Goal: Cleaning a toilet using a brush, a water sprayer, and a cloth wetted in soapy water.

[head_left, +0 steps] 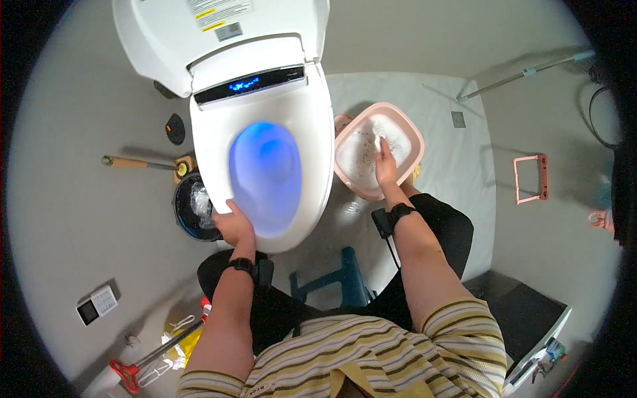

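Basin (417,138) of suds (353,158) beside a toilet (315,146).
The right hand (385,166) grasps a white cloth-like item (379,136) inside the basin; the left hand (236,227) rests on the toilet's edge, its grip unclear.

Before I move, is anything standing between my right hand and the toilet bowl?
Yes, two edges: your right hand reaches into the pink basin, so its left rim comes first, then the right side of the toilet. The raised lid leaves the bowl uncovered, and nothing else visible stands between.
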`<state>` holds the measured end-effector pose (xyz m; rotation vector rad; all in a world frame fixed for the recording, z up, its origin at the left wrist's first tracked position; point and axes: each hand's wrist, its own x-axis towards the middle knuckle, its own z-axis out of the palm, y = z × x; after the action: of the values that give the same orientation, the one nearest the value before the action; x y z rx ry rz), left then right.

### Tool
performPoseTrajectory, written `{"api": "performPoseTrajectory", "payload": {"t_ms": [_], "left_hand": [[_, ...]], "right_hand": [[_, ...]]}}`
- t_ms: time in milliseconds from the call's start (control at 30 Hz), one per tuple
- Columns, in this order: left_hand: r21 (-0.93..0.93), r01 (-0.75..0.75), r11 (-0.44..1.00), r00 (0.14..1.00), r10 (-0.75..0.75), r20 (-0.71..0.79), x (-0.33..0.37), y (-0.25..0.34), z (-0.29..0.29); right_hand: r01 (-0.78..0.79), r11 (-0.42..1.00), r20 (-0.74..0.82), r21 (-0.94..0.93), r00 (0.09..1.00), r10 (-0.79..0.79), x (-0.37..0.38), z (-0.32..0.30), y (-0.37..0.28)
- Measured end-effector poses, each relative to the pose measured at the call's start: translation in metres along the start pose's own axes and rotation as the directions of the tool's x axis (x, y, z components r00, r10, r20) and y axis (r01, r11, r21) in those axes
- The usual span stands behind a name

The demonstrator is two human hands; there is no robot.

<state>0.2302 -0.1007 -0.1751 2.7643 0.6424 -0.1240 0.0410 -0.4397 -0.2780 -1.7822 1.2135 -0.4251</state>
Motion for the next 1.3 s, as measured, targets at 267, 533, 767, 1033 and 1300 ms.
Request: {"api": "performPoseTrajectory", "payload": {"t_ms": [267,533,767,1033,1300], "left_hand": [[0.025,0.003,1.000,1.000,-0.003,0.006,-0.005,0.009,0.001],[0.042,-0.003,0.999,0.999,0.005,-0.047,0.006,-0.003,0.006],[0.070,-0.046,0.996,0.998,0.049,-0.035,-0.002,0.002,0.012],[0.062,-0.065,0.996,0.998,0.065,-0.003,0.001,0.000,0.013],[0.099,0.002,0.995,1.000,-0.001,-0.015,0.000,0.009,0.001]], "right_hand": [[-0.027,0.897,0.115,-0.440,0.990,0.086,0.008,0.018,0.052],[0.117,0.738,0.333,-0.665,0.930,0.153,0.010,0.054,0.047],[0.125,0.760,0.407,-0.638,0.893,0.194,0.034,0.057,0.111],[-0.218,0.961,0.153,-0.168,0.958,0.244,0.066,0.066,0.136],[-0.388,0.914,0.090,0.123,0.921,0.379,0.071,0.027,0.084]]}}
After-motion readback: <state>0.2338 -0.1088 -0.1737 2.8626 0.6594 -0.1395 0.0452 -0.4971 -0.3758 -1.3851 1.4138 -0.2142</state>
